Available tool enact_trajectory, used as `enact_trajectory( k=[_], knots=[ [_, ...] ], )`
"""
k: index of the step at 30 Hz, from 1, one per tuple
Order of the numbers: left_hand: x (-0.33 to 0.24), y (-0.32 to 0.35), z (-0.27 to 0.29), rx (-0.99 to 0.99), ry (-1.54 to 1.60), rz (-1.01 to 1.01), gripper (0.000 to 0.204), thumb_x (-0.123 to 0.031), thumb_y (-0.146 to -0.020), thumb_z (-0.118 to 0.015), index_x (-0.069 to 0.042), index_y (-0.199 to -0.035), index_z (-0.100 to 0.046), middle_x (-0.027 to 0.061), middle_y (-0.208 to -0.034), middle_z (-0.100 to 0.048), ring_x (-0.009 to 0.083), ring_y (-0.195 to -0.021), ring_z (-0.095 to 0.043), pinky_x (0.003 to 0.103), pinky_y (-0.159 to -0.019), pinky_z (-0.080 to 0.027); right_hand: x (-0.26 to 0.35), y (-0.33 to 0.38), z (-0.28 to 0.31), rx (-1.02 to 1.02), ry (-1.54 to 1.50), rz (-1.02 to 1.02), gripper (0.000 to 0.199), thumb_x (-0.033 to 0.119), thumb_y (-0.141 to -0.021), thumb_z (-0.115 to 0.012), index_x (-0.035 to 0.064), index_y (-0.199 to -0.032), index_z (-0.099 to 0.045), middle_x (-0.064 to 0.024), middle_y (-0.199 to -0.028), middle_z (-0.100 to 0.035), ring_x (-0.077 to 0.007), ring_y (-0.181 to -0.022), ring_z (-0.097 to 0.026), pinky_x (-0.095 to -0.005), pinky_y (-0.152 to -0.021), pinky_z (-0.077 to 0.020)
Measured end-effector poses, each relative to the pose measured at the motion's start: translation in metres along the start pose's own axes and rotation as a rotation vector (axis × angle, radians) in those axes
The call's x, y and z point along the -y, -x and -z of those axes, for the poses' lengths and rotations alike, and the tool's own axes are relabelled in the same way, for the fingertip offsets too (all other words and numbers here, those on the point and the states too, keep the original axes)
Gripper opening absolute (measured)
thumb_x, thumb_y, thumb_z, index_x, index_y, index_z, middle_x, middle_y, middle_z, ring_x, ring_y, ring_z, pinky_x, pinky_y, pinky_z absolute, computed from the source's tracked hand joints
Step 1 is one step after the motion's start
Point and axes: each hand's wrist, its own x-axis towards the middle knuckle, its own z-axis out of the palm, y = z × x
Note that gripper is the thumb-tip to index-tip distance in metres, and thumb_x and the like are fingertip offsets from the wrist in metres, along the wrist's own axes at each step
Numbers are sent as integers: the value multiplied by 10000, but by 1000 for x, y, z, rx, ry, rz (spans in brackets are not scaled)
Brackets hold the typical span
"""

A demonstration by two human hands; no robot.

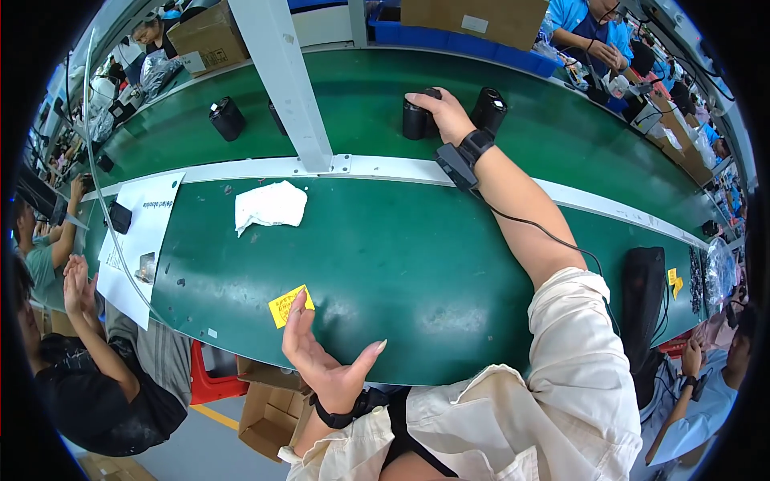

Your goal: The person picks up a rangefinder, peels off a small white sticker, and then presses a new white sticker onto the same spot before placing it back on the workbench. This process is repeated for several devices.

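Observation:
My right hand [443,112] reaches across the white rail, its fingers wrapped round the top of a black cylinder [415,122] that stands on the far green surface. Just right of that hand is another black cylinder [489,111], tilted in the picture. My left hand [325,361] is held at the near edge of the green table [385,264], thumb and fingers apart, with nothing in it. A yellow sticky note [292,306] with handwriting lies by its fingertips. Farther left along the far surface stands a third black cylinder [227,119], and a dark thing is partly hidden behind the upright post.
A white metal post [287,80] rises from the white rail [385,167]. On the near table lie a crumpled white cloth [271,206], a printed sheet [136,240] and a long black case [644,297]. Cardboard boxes [210,38] line the back. Co-workers sit at both sides.

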Motion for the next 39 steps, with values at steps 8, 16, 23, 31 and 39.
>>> enact_trajectory(
  k=[8, 16, 23, 31, 39],
  knots=[
    [0, 0, 0, -25, -12, -1, 997, -117, -598, -876, -18, -1384, -272, 221, -1432, -376, 323, -1325, -394, 402, -1111, -287, 6, -4, 20, 78, 74, -54, 485, 357, -776, -759, -8, -1056, -602, -80, -954, -631, -183, -903, -594, -312, -833, -470],
    [2, 0, 5, 14, -58, -13, 998, -153, -609, -892, -12, -1382, -277, 195, -1440, -367, 297, -1297, -420, 380, -1047, -343, 64, -1, -30, -250, 934, 712, 624, 363, -784, -753, -6, -1248, -556, -149, -1248, -581, -262, -1201, -522, -361, -1034, -381],
    [3, -4, 2, 6, 6, 1, 962, -125, -625, -882, -13, -1372, -286, 197, -1420, -383, 294, -1300, -420, 369, -1025, -363, 31, -97, -126, 355, 776, 589, 661, 325, -762, -767, 31, -1296, -514, -156, -1273, -568, -272, -1228, -510, -367, -1033, -397],
    [2, 0, 4, -11, 10, 31, 919, -77, -638, -859, -8, -1359, -293, 210, -1402, -395, 293, -1290, -429, 363, -1021, -365, 27, -89, -157, 597, 711, 287, 779, 293, -734, -786, 43, -1376, -423, -201, -1250, -549, -283, -1161, -536, -389, -1017, -412],
    [2, 8, 4, -28, -5, 48, 958, -86, -646, -853, -5, -1393, -259, 218, -1410, -385, 300, -1314, -404, 376, -1056, -330, 54, -23, -82, 122, 537, 375, 903, 104, -710, -786, 66, -1457, -280, -140, -1222, -555, -230, -1123, -545, -357, -1000, -425]
  ],
)
